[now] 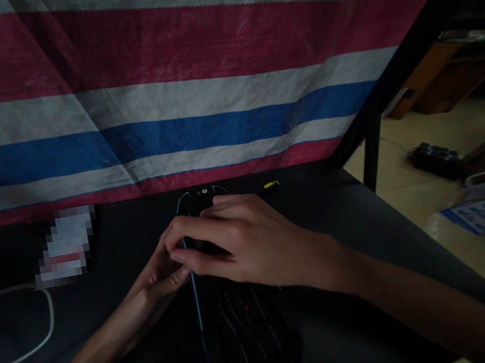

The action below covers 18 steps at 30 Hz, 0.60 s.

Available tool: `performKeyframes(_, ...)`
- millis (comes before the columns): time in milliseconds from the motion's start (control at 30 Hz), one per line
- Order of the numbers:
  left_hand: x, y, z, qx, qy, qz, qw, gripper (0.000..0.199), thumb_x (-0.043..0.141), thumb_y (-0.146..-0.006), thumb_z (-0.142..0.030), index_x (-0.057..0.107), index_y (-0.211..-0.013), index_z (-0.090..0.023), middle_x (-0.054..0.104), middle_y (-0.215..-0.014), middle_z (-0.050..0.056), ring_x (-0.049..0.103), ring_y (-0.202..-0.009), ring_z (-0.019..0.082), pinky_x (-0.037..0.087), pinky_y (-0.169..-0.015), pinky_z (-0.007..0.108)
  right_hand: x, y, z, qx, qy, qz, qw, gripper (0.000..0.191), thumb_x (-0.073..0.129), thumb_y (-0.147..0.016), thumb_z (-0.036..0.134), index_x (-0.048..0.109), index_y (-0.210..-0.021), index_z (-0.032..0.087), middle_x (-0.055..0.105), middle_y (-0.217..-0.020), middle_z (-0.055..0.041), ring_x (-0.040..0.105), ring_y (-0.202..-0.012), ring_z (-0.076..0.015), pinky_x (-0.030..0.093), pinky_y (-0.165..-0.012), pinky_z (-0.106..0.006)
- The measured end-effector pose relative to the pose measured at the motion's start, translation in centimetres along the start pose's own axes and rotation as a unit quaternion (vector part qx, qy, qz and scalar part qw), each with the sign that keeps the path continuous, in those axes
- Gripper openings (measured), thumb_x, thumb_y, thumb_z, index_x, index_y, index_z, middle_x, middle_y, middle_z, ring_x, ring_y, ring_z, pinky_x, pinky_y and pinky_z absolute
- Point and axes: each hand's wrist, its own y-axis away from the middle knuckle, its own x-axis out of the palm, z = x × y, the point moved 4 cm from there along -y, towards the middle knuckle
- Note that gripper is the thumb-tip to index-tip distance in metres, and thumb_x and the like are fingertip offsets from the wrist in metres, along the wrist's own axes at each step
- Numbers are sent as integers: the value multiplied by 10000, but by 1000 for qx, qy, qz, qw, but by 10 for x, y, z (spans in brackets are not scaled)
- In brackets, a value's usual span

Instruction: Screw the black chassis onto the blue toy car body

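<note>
A long black device [250, 330] with blue edging and a small red dot lies on the dark table, its far end near the striped sheet. My left hand [161, 280] is closed at the device's left edge, its fingers partly hidden behind the other hand. Reaching over the device from the right, my right hand [239, 241] has its thumb and index finger brought together at the same blue edge, touching my left fingers. Whatever small part lies between the fingertips is too dark and hidden to make out. A yellow-and-black tool [271, 185] lies just beyond my right hand.
A pixelated pale object [68, 243] and a white cable [51, 309] lie on the left of the table [352, 218]. A striped red, white and blue sheet [215, 130] hangs behind. Beyond the black frame at right, boxes and a black object [436, 160] sit on the floor.
</note>
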Motion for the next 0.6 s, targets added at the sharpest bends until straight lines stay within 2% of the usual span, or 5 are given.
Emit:
performKeyframes(67,-1,0,1,3,1,-5,1000,718,798,-834,-276,509,-1491,-313,557,-1554,81,325,-1530,392,349,-1221,522,1,-1,1,6,19,-11,1000,279,441,-1071,329,650,-1154,163,732,-904,-13,657,-818,-150,466,-839,-304)
performKeyframes(233,-4,-1,4,9,5,-4,1000,671,849,-762,-248,621,-1393,-285,632,-1467,120,313,-1529,424,384,-1192,534,1,-2,9,-65,38,-38,996,279,508,-1006,180,606,-1266,154,714,-1127,-44,618,-1063,-170,436,-978,-311)
performKeyframes(333,-3,-2,2,14,3,-6,1000,579,831,-795,-287,653,-1343,-229,685,-1387,145,443,-1447,451,387,-1173,581,4,-2,7,-51,60,-38,996,236,457,-1066,251,619,-1230,199,726,-979,-10,637,-939,-150,442,-891,-300)
performKeyframes(433,-1,-2,0,2,-4,-15,1000,544,828,-803,-312,661,-1318,-250,731,-1308,121,526,-1379,451,428,-1144,573,6,-2,7,-18,66,-25,997,258,417,-1082,324,632,-1150,198,723,-881,-7,644,-850,-151,440,-842,-307)
performKeyframes(600,0,-2,0,9,-1,-8,1000,459,821,-809,-303,693,-1249,-292,727,-1322,95,489,-1421,428,444,-1149,512,4,-3,10,-38,37,-11,999,259,488,-1016,210,579,-1254,166,722,-1112,-45,632,-1043,-176,435,-975,-324)
